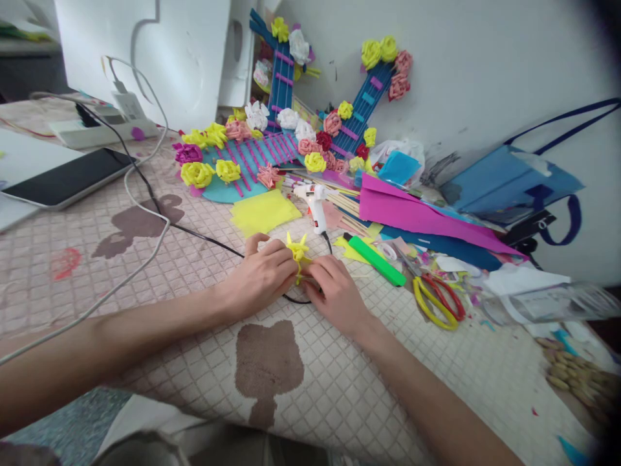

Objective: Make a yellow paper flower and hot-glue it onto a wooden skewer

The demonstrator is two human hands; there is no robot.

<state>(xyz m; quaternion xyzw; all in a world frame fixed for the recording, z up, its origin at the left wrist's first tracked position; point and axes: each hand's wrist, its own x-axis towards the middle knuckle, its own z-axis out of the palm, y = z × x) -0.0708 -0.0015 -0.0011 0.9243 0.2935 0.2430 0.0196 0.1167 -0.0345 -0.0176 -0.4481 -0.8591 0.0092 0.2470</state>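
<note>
A small yellow paper flower (297, 248) with pointed petals is between my two hands, low over the quilted cloth. My left hand (272, 268) pinches it from the left, its fingers curled. From the other side, my right hand (334, 288) has its fingers closed at the flower's base, where a thin pale stick (359, 277) sticks out to the right. My fingertips hide part of the flower. Just beyond lie a yellow paper sheet (264, 212) and a white glue gun (316, 206) with a black cord.
Guitar-shaped crafts (242, 165) with paper flowers lean at the back. To the right are a green cutter (376, 260), scissors (439, 301), magenta paper (417, 213) and a clear bottle (557, 301). A phone (70, 178), a power strip (104, 129) and cables lie left.
</note>
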